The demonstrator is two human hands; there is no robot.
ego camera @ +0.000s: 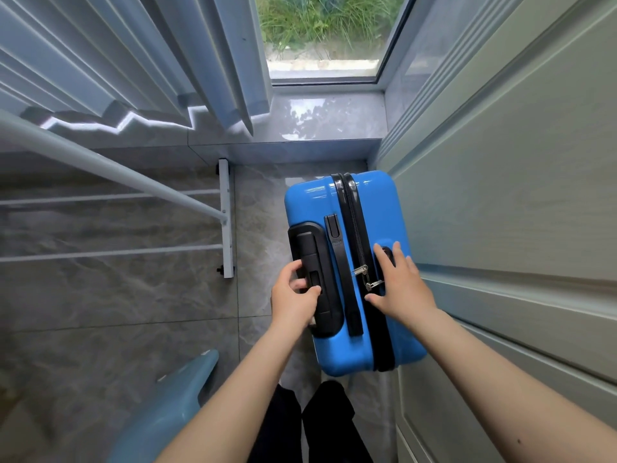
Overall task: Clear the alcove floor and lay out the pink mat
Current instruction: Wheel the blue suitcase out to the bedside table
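Blue suitcase (350, 272) fills the gap between white rack (226, 218) and panelled wall (500, 195).

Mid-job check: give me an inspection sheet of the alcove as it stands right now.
Surface: grey marble-look floor tiles, glossy.
Job's things: blue hard-shell suitcase upright by the panelled wall; pink mat not seen.
Clutter: white metal rack at left; blue plastic object near the legs.
Grippers: left hand grips the black telescopic handle; right hand rests flat on the suitcase top.
Cables: nothing seen.
Surroundings: curtain, window, raised sill.
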